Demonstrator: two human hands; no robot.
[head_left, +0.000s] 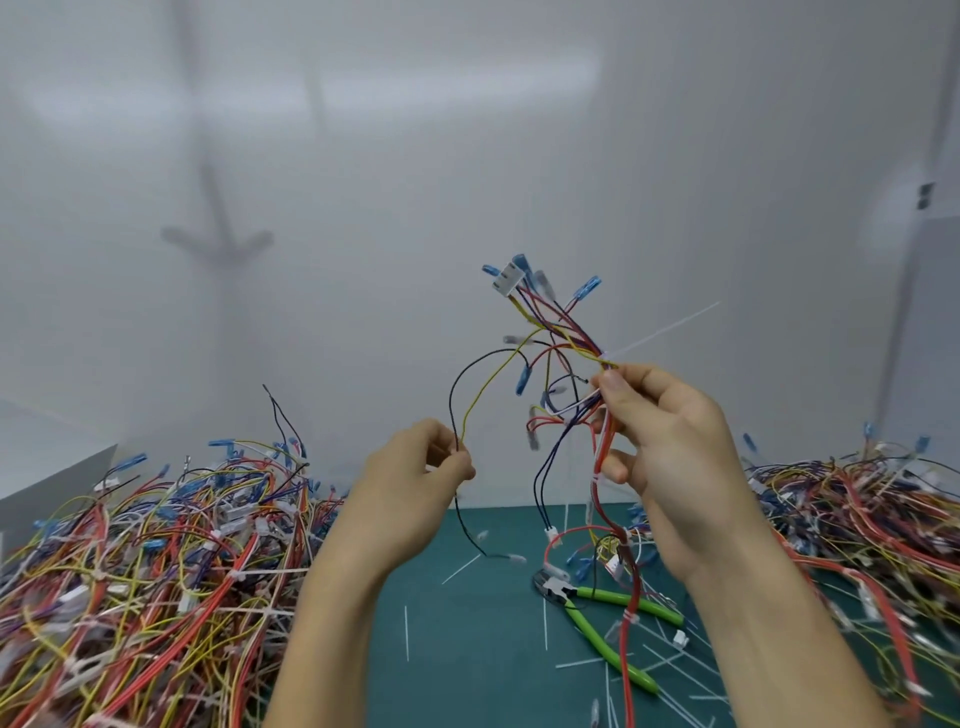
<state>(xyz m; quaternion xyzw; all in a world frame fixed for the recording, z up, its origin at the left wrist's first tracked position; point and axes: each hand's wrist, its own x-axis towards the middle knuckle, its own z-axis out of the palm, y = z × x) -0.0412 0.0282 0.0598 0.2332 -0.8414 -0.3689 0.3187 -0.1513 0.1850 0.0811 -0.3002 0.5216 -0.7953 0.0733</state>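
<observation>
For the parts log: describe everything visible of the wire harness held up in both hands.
The wire harness is a bundle of thin red, yellow, black, purple and white wires, held upright above the green mat. A white connector tops it, blue-sleeved terminals fanned around. The right hand pinches the bundle where a white cable tie tail sticks out; the left hand pinches a black and a yellow strand.
</observation>
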